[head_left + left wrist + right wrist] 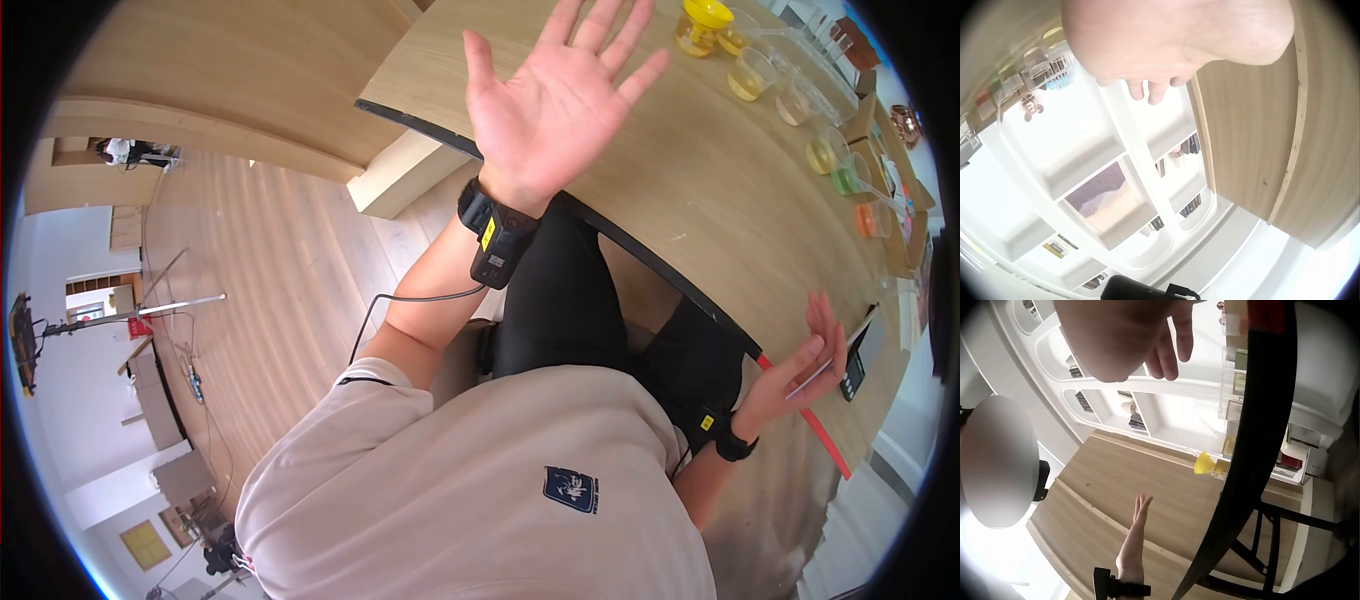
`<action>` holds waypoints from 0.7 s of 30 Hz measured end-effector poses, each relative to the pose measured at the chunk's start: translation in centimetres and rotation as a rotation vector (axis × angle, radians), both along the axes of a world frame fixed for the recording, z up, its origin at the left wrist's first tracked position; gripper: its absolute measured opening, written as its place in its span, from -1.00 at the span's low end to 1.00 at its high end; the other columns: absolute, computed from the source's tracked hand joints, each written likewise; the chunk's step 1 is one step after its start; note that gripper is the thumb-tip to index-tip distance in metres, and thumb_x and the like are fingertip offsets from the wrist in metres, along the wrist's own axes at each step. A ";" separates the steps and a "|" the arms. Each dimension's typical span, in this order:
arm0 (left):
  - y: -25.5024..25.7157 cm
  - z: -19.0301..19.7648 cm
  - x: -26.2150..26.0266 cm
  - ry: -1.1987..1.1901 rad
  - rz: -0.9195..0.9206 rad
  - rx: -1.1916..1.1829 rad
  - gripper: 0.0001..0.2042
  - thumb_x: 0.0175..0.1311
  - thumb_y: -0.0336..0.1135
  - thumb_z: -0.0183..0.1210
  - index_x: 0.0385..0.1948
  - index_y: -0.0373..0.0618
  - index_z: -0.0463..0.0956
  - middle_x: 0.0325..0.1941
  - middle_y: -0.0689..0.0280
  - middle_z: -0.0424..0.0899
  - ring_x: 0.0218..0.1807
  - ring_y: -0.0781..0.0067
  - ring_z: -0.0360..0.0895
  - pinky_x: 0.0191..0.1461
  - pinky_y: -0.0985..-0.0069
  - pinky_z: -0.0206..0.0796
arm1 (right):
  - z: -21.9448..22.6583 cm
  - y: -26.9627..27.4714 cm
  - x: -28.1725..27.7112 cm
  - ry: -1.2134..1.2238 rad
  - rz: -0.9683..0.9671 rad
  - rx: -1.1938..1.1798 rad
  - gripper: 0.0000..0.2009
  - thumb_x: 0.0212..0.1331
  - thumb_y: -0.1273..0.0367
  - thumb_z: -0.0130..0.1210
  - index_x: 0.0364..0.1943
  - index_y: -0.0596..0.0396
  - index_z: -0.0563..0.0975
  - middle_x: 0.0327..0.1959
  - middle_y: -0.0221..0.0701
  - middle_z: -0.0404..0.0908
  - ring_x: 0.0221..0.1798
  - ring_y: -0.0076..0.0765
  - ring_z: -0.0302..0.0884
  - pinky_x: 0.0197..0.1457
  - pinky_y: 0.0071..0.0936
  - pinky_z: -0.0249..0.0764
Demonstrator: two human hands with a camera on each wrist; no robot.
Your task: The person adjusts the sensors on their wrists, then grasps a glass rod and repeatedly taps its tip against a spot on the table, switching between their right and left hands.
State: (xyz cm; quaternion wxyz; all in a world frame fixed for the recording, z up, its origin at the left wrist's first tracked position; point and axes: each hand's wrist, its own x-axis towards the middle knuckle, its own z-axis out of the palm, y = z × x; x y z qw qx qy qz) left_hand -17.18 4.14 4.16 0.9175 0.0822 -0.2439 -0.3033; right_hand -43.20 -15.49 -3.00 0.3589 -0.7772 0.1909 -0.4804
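My left hand [560, 100] is raised over the tabletop [640, 180], palm up, with the fingers straight and spread and nothing on it. My right hand [803, 370] is at the table's front edge by the red strip, fingers extended and thumb apart. A thin pale strip shows across its palm; I cannot tell whether the hand holds it. Just beyond lies a dark device with keys [853, 380]. In the left wrist view, the left hand [1172, 37] covers the top. The right wrist view shows the right hand [1129, 337] with loosely extended fingers.
Along the far side stand a yellow funnel [708, 12] on a cup and several clear cups with yellow, green [850, 178] and orange-red [872, 218] contents. A cardboard box [880, 140] stands behind them. White shelves [1085, 156] rise beyond. A tripod [150, 312] is on the left.
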 end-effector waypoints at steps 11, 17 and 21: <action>1.7 -0.3 1.6 0.062 0.003 -0.086 -0.11 0.41 0.37 -0.15 0.59 -0.06 -0.15 0.72 0.20 -0.18 0.72 0.20 -0.26 0.71 -0.09 -0.49 | -1.0 -0.8 -0.5 0.022 0.024 0.052 -0.67 0.62 0.30 -0.27 0.16 0.30 0.35 0.11 0.09 0.62 0.08 0.04 0.67 0.23 -0.15 0.53; 2.1 0.1 1.6 0.032 0.060 -0.043 -0.10 0.40 0.39 -0.14 0.59 -0.06 -0.12 0.72 0.21 -0.18 0.72 0.23 -0.26 0.72 -0.06 -0.49 | -1.5 -1.1 0.4 -0.141 0.231 0.384 -0.51 0.64 0.11 -0.39 0.26 0.25 0.35 0.29 0.16 0.49 0.33 0.23 0.49 0.49 0.07 0.31; 1.9 0.4 1.0 -0.074 0.117 0.103 -0.08 0.38 0.42 -0.13 0.59 -0.05 -0.12 0.72 0.20 -0.17 0.71 0.25 -0.23 0.72 -0.04 -0.48 | -0.5 -1.4 1.8 -0.436 0.477 0.768 -0.49 0.62 0.07 -0.35 0.33 0.18 0.35 0.47 0.16 0.26 0.56 0.31 0.13 0.67 0.16 -0.09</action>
